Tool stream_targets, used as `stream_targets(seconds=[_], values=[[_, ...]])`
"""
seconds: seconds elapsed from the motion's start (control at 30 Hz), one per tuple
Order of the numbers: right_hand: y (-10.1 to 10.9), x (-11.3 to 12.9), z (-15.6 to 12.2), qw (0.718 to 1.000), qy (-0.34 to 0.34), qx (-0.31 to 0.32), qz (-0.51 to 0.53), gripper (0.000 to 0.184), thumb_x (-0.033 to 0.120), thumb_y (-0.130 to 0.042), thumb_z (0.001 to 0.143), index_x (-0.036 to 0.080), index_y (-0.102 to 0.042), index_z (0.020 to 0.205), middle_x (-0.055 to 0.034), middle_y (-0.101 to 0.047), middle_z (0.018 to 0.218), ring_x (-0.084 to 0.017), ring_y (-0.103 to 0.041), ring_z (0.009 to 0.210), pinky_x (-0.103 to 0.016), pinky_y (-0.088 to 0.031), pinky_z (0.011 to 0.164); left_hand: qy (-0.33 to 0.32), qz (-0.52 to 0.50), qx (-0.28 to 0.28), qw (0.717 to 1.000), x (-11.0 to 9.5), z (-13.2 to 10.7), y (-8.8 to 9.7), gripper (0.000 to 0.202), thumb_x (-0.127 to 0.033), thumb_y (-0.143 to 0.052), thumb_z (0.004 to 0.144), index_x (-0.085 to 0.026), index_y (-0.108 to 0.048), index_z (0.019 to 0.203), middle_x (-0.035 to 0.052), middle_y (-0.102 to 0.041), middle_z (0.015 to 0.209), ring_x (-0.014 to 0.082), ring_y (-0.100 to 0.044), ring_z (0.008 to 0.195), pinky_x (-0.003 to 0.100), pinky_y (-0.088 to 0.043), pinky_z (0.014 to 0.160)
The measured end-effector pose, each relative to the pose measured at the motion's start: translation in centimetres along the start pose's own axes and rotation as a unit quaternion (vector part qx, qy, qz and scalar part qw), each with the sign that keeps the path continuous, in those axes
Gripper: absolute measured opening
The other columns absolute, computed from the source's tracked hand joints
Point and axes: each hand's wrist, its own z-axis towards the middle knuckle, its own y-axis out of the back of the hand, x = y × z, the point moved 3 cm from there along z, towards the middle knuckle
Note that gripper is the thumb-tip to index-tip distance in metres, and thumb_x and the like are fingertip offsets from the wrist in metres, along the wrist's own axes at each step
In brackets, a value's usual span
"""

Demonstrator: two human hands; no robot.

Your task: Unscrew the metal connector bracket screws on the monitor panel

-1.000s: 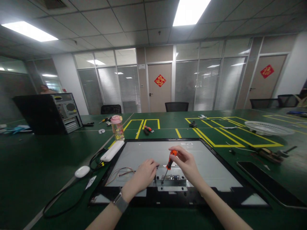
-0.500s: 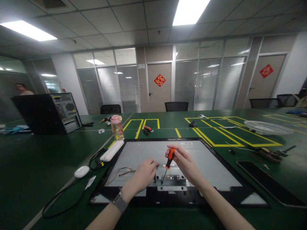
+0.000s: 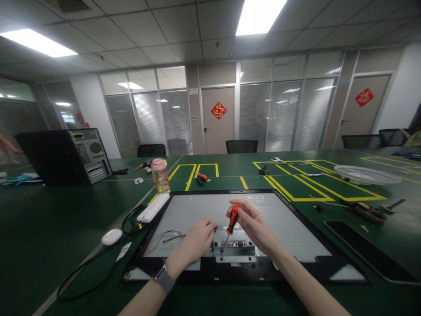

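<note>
My right hand is closed round the orange and black handle of a screwdriver. The screwdriver leans, its shaft slanting down to the left end of a metal bracket with connector ports. Whether its tip sits in a screw is too small to tell. My left hand, with a watch on the wrist, has its fingers closed at the bracket's upper left corner; the fingertips are partly hidden. Both hands are over a display panel with a grey back and black frame, lying flat. Thin wires run beside my left hand.
A white power strip and a pink-lidded bottle stand left of the panel, near a white oval device on a cable. A black computer case is farther left. At right lie a dark flat bar and a racket.
The screwdriver's handle has shifted very slightly downward in my right hand. My left hand stays at the bracket. A person behind the computer case has moved toward the left edge of view.
</note>
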Motion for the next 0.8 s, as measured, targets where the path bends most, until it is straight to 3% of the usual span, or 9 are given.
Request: stream_targets(seconds=[0.13,0.3,0.5,0.8], values=[[-0.11,-0.05,0.15,1.0,0.005,0.007,0.007,0.022,0.043,-0.065,0.085,0.023,-0.071,0.094,-0.0046,-0.069,0.089,-0.019,-0.063,0.087,-0.035,-0.049,0.084,0.005,-0.001,0.001,1.0,0.03,0.05,-0.02,0.026,-0.013,-0.038,0.095,-0.019,-0.059,0.11,0.0046,-0.057,0.1,0.019,-0.053,0.095,0.03,-0.044,0.084],[0.13,-0.29,0.2,1.0,0.02,-0.008,-0.019,0.021,0.043,-0.075,0.075,0.024,-0.073,0.082,-0.0016,-0.066,0.086,-0.018,-0.064,0.08,-0.039,-0.049,0.088,0.013,-0.003,0.011,1.0,-0.23,0.02,0.28,0.026,-0.013,-0.037,0.096,-0.019,-0.059,0.109,0.0048,-0.057,0.102,0.0185,-0.053,0.097,0.03,-0.044,0.085],[-0.29,0.05,-0.03,1.0,0.003,0.012,-0.02,0.026,0.043,-0.069,0.081,0.026,-0.072,0.101,-0.0026,-0.067,0.078,-0.019,-0.064,0.075,-0.035,-0.054,0.072,0.017,-0.011,0.02,1.0,-0.49,-0.01,0.56,0.027,-0.013,-0.036,0.096,-0.02,-0.06,0.108,0.0049,-0.057,0.103,0.0183,-0.053,0.098,0.03,-0.043,0.087],[0.12,-0.04,0.04,0.996,0.036,0.012,-0.075,0.031,0.043,-0.056,0.091,0.027,-0.066,0.116,-0.0078,-0.071,0.101,-0.023,-0.067,0.091,-0.044,-0.051,0.088,0.015,-0.001,0.013,1.0,-0.04,0.06,0.03,0.027,-0.014,-0.036,0.096,-0.019,-0.059,0.11,0.0053,-0.057,0.101,0.0188,-0.053,0.096,0.031,-0.043,0.087]])
